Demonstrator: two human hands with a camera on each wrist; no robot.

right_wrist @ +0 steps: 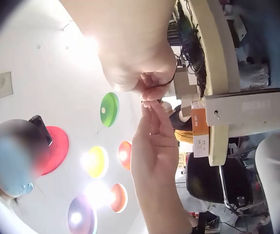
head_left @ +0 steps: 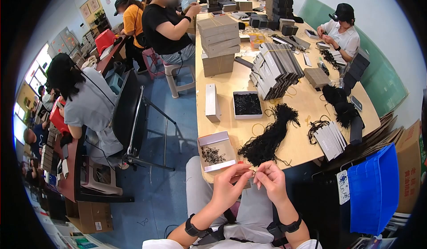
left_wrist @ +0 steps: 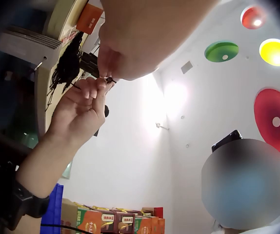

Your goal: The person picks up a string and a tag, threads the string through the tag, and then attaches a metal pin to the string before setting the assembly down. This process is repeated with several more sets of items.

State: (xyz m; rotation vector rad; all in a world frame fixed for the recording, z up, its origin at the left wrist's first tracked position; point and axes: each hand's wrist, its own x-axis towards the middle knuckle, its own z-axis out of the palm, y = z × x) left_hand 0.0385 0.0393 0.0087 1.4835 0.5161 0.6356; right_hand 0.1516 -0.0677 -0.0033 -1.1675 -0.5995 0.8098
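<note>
Over the lap, at the table's near edge, both hands meet fingertip to fingertip. My left hand (head_left: 230,184) and right hand (head_left: 272,183) pinch a thin black cord (left_wrist: 110,80) between thumbs and fingers. In the right wrist view the cord (right_wrist: 172,79) trails from the right hand's fingers; its end is hidden by them. A big bundle of black cords (head_left: 269,135) lies on the table just beyond the hands. Left of it stands an open white box (head_left: 215,138) with small dark wire pieces inside. A grey printed card box (right_wrist: 250,109) with a hole rests below the hands.
Another white box (head_left: 234,109) holds small black parts. Beyond it are a strapped stack of grey boxes (head_left: 273,69) and taller stacked boxes (head_left: 218,40). Grey card pieces (head_left: 330,140) lie right, above a blue bin (head_left: 373,189). Several people sit around, one at a black chair (head_left: 129,111).
</note>
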